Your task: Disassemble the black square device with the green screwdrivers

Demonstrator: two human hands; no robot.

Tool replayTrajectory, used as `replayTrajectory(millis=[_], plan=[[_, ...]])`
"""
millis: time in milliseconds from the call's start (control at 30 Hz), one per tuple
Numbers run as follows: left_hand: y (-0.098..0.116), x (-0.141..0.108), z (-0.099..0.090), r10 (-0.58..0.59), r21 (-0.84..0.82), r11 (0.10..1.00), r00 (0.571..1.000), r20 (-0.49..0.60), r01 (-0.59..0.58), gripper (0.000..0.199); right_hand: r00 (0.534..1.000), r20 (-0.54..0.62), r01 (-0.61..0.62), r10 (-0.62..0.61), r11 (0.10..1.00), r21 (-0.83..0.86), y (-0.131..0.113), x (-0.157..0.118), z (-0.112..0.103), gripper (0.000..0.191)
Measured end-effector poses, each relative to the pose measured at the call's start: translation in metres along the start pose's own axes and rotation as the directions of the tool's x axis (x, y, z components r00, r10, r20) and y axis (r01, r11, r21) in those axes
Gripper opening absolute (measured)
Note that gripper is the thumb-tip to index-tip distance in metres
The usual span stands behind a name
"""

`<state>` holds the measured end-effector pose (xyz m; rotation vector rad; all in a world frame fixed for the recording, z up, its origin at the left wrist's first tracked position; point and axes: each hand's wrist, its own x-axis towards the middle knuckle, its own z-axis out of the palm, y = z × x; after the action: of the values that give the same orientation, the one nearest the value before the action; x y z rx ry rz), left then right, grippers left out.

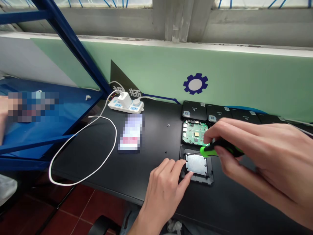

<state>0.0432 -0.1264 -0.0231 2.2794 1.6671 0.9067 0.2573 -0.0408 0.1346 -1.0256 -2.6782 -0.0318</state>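
Note:
My right hand is closed around a green and black screwdriver. The screwdriver's thin shaft points left, its tip at the upper left corner of a silver metal plate. That plate lies inside a black plastic cover on the table. With thumb and fingers, my left hand grips the near left edge of the cover and plate. Just behind the cover sits an open black case with a green circuit board, partly hidden by my right hand. Small screws lie left of the case.
Several closed black boxes line the wall. A blurred phone-like object lies to the left, near a white power strip and a looping white cable. At far left, another person's hand is over a blue table.

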Motion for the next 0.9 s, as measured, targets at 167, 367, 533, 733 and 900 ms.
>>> replayTrajectory(millis=[167,367,533,733,900], plan=[[-0.0001,0.0005,0.0003,0.015,-0.010,1.000,1.000,-0.012,-0.016,0.017,1.000,-0.026,-0.008,0.007,0.999,-0.031,-0.0009,0.0012,-0.0001,0.023],[0.0003,0.0006,0.0006,0.018,-0.025,1.000,1.000,-0.012,-0.018,0.018,0.999,-0.020,-0.037,0.036,0.999,-0.020,0.0012,0.0009,0.0015,0.026],[-0.0001,0.0010,0.0011,0.017,-0.021,1.000,1.000,-0.019,-0.018,0.017,1.000,-0.010,-0.024,0.024,1.000,-0.007,-0.0008,0.0030,-0.0003,0.027],[0.0011,0.0011,-0.0016,0.020,-0.013,1.000,1.000,-0.018,-0.020,0.020,0.999,-0.049,0.020,-0.020,1.000,-0.010,-0.0059,0.0012,0.0025,0.030],[0.0008,0.0006,-0.0002,0.010,-0.026,1.000,1.000,-0.022,-0.011,0.018,1.000,-0.030,-0.003,0.004,1.000,0.012,-0.0056,-0.0014,0.0033,0.025]])
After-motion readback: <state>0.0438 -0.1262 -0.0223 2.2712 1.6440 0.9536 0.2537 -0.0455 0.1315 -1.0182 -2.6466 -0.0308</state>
